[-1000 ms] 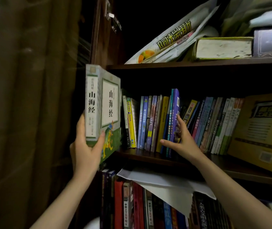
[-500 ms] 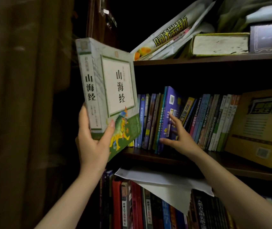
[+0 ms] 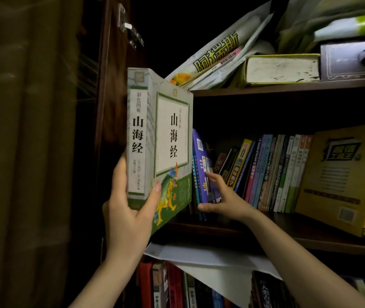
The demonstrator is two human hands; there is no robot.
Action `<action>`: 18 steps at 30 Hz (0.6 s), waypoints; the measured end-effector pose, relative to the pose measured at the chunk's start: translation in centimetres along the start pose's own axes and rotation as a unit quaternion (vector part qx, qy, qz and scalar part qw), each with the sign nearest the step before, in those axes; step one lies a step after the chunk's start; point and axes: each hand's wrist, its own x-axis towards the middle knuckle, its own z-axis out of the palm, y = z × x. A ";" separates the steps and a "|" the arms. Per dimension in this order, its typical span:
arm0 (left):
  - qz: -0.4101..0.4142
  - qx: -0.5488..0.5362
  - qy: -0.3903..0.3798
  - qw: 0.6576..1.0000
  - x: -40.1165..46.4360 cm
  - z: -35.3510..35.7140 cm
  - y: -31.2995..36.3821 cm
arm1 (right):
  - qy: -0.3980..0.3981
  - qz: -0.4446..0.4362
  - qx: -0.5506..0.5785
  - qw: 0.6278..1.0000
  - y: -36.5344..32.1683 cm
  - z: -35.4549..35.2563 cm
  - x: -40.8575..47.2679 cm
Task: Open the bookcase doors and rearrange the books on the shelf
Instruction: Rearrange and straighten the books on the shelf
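A thick white-and-green book with black characters on its spine and cover stands upright in front of the middle shelf's left end. My left hand grips its lower end, thumb on the cover and fingers behind the spine. My right hand reaches into the middle shelf and presses its fingers against a blue-purple book that leans left in the row. The other upright books stand to the right of it. The books behind the thick book are hidden.
A large yellow book leans at the shelf's right end. The upper shelf carries a flat thick book, magazines and bags. White paper hangs over the lower row of books. The open dark wooden door and a curtain stand at left.
My left hand has carried the thick book to the right, in front of the row's left end. My right hand has stayed on the blue-purple book, which leans further left.
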 end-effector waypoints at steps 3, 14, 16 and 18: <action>-0.011 -0.014 0.000 1.000 -0.2 0.2 0.3 | 0.001 0.009 0.026 1.000 0.0 -0.6 -0.4; -0.021 -0.055 -0.012 0.998 -0.4 1.2 1.9 | 0.029 -0.034 0.093 0.995 -2.5 -1.7 -2.3; -0.024 -0.062 -0.014 0.998 -0.5 1.8 2.2 | 0.039 -0.046 0.111 0.992 -3.3 -1.7 -3.1; -0.030 -0.072 -0.017 0.997 -0.6 2.7 2.4 | 0.049 -0.055 0.120 0.990 -3.9 -1.8 -3.9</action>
